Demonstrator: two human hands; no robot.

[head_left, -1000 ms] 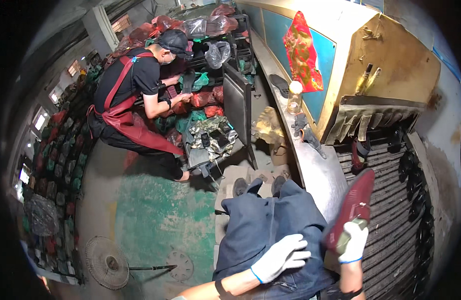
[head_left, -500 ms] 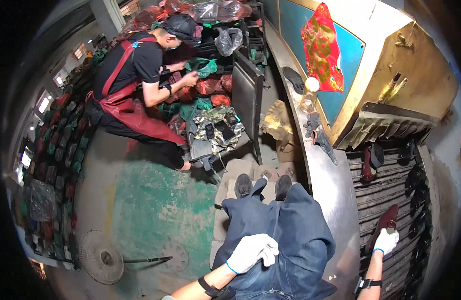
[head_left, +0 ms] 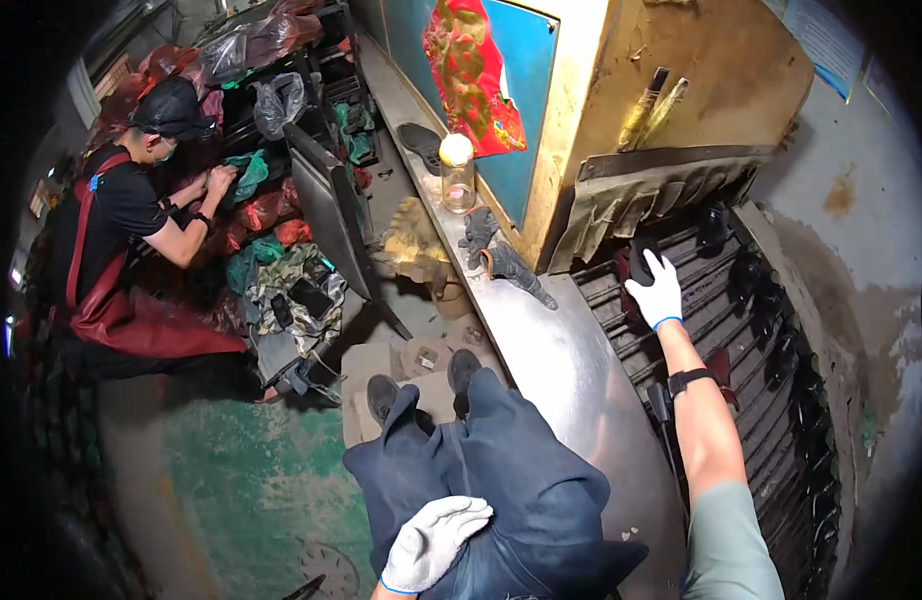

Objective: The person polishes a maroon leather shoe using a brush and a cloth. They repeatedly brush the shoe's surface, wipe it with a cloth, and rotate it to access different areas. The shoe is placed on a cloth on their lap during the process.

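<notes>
Right hand [head_left: 656, 293], white glove, arm stretched out over slatted conveyor [head_left: 751, 400]; grip closed on small dark sole-shaped piece [head_left: 642, 262], held just at mouth of yellow machine [head_left: 681, 90], below dark flap curtain [head_left: 661, 190]. Part of piece covered by gloved fingers; exact shape hard to make out. Dark band on right wrist.

Left hand [head_left: 433, 540], white glove, resting on dark blue apron [head_left: 501, 480] over lap; fingers loosely curled, nothing held. Forearm cut off at lower edge.

More dark pieces along far side of conveyor [head_left: 781, 340], blurred by rim distortion; count not readable. Reddish piece [head_left: 719, 362] on slats near right forearm, partly hidden by arm.

Steel tabletop [head_left: 561, 360] between lap and conveyor: grey glove [head_left: 501, 255] lying flat, clear jar with pale lid [head_left: 457, 172] beyond it, dark sole [head_left: 421, 145] farther back.

Red and gold paper [head_left: 471, 70] on blue panel of machine. Two brush-like tools [head_left: 653, 105] on machine side, detail unclear.

Left of view: another person in black top and red apron [head_left: 121, 260] crouched at bagged goods [head_left: 271, 190], hands among bags; contents of bags not discernible. Green floor [head_left: 241, 480] below, dark toward rim.
</notes>
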